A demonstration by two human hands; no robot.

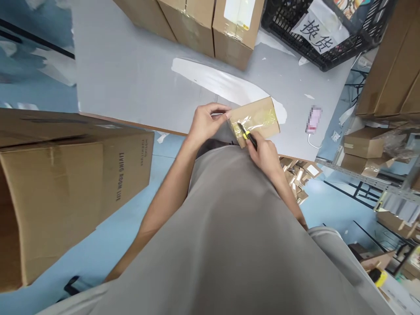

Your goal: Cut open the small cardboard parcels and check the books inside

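A small flat cardboard box (262,114) with clear shiny tape lies tilted at the table's near edge. My left hand (206,124) is closed, its thumb and fingertips pinching the box at its left corner. Wrapped in the fingers of my right hand (265,153) is a black and yellow utility knife (247,134). The knife lies over the taped near left part of the box; whether its tip cuts into the tape cannot be made out. Under and behind the box a long white patch (226,83) shows on the grey tabletop (131,78).
Taped cartons (197,30) line the table's back, beside a black plastic crate (282,26) with a paper sign. A pink blurred object (314,119) with a cord lies right. A large open carton (82,175) stands left. Small boxes (298,179) are heaped below the table's right side.
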